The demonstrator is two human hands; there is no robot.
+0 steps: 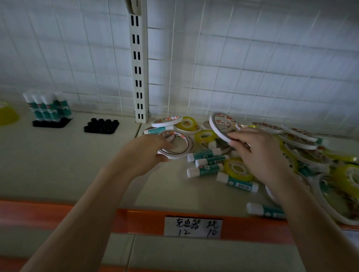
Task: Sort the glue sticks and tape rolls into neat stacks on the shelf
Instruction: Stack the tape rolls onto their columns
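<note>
At the far left edge of the frame a yellow tape roll [3, 113] sits on the shelf [51, 162], blurred. Just right of it, glue sticks [47, 106] stand upright in a black holder [52, 123], white caps up, leaning slightly left. Right of that lies a second black holder [101, 126], with nothing standing in it.

Left of centre, the left hand [145, 155] grips a thin white tape ring [174, 144] that lies nearly flat on the shelf; the thumb curls under its near rim and the fingers curl over the top, partly closed around the band. Behind it, another flat ring [167, 121] rests on a lying glue stick.

Below and right of the ring, three loose glue sticks [206, 160] lie side by side, long axes running left to right, white caps toward the left. A fourth [237, 181] lies just right of them, cap also left.

Right of centre, the right hand [257, 157] pinches a second white ring [222, 127] by its lower edge, thumb and fingertips closed on the band. This ring is lifted and tilted, its open face turned toward the upper right.

In the right part of the frame lies a jumbled pile of rings and yellow rolls [308, 148], overlapping. A lone glue stick [265, 210] lies near the shelf's orange front edge [70, 215], cap left, beside a handwritten label [192, 227].
</note>
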